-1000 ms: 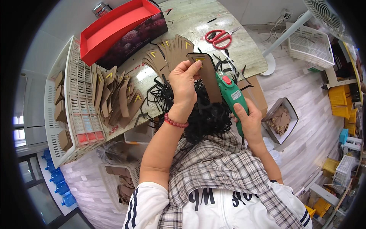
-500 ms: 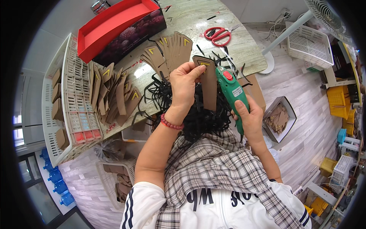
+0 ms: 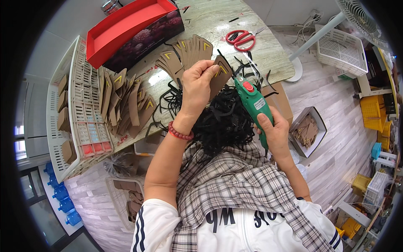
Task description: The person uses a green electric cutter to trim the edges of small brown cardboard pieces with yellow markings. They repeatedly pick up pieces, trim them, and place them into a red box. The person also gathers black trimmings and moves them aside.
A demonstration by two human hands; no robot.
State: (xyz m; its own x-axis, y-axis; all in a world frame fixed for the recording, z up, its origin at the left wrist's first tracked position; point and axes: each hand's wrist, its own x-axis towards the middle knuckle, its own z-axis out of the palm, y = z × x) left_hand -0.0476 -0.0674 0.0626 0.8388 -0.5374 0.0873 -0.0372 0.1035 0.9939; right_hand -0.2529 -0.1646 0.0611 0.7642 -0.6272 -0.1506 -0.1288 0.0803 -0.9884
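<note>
My left hand (image 3: 196, 86), a red bead bracelet on its wrist, pinches a brown tab piece (image 3: 221, 74) with a yellow chevron and a black edge. In my right hand (image 3: 273, 130) is a green handheld electric cutter (image 3: 254, 103) with a red button. The cutter's tip meets or nearly meets the piece's right edge; exact contact cannot be made out. Below both hands a heap of black strips (image 3: 224, 124) lies on the checked apron (image 3: 235, 176). Beyond the left hand, similar brown pieces (image 3: 197, 49) lie fanned on the table (image 3: 214, 19).
Red-handled scissors (image 3: 242, 40) lie on the table, near a red-lined box (image 3: 130, 25). A white basket (image 3: 90, 105) and more brown pieces (image 3: 126, 105) are at left. On the floor at right stands a box of brown pieces (image 3: 308, 132). A fan (image 3: 361, 21) stands far right.
My left hand has moved slightly left and turned the brown piece, so its lower end swings left. The cutter has shifted up and left, its tip now at the piece's edge.
</note>
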